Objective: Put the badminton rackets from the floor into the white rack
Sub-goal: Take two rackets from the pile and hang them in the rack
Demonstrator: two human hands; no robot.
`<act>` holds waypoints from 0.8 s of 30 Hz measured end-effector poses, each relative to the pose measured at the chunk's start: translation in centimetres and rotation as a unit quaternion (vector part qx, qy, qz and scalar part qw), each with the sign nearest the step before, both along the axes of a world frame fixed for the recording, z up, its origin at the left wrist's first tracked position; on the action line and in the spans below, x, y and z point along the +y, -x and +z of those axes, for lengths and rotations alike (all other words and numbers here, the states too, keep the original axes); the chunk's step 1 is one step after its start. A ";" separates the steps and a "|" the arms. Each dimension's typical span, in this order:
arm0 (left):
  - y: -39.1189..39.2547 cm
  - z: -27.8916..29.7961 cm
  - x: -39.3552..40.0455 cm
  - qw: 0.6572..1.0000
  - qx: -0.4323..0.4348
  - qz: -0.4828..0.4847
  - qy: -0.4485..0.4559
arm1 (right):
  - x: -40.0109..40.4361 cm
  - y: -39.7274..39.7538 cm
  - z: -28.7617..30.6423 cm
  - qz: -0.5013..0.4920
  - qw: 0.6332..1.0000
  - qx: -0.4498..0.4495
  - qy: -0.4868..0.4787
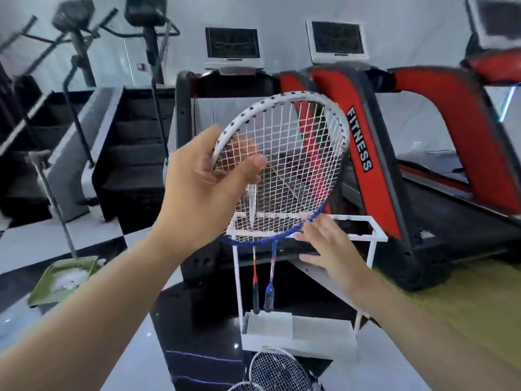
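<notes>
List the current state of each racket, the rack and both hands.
White racket: gripped at the head, above the rack.
Blue racket: hanging in rack.
White rack: upright.
Floor rackets: still down.
Left hand: gripping white racket.
Right hand: open at the rack.

the left hand [205,176] pinches the rim of a white-framed racket [284,162], thumb across the strings, holding its head above the white rack [375,235]. the right hand [329,249] hangs open just beside the rack's top frame, fingers spread. a blue-framed racket [272,266] and another with a red shaft [255,275] stand in the rack, handles down in its base. two more rackets [277,371] lie on the floor before it. a treadmill [363,142] marked fitness stands behind, a green mop [64,277] to the left.
</notes>
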State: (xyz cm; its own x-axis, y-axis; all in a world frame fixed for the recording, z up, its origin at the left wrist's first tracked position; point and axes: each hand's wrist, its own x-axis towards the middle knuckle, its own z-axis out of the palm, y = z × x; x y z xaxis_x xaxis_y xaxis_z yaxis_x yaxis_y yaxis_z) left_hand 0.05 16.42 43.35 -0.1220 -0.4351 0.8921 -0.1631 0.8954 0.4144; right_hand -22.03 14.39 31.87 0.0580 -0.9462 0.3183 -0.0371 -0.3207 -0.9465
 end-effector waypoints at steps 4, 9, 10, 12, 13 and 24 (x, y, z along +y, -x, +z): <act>-0.2 3.9 1.6 0.997 0.008 0.021 0.073 | 0.4 -1.5 4.4 0.017 1.000 0.008 0.023; -0.5 7.1 3.4 0.991 0.035 0.040 0.119 | 0.8 -2.7 9.9 0.020 0.998 -0.053 0.008; -0.7 7.8 3.8 0.989 0.042 0.047 0.133 | 0.9 -2.9 10.9 0.027 0.998 -0.057 0.011; -1.1 9.3 4.5 0.984 0.059 0.047 0.159 | 1.1 -3.3 12.9 0.036 0.997 -0.057 0.028; -1.3 10.0 4.8 0.983 0.065 0.044 0.166 | 1.3 -3.5 13.9 0.038 0.997 -0.053 0.037; -1.4 13.7 4.2 0.970 0.161 0.041 0.178 | -0.3 -4.2 20.8 0.040 0.996 -0.033 0.074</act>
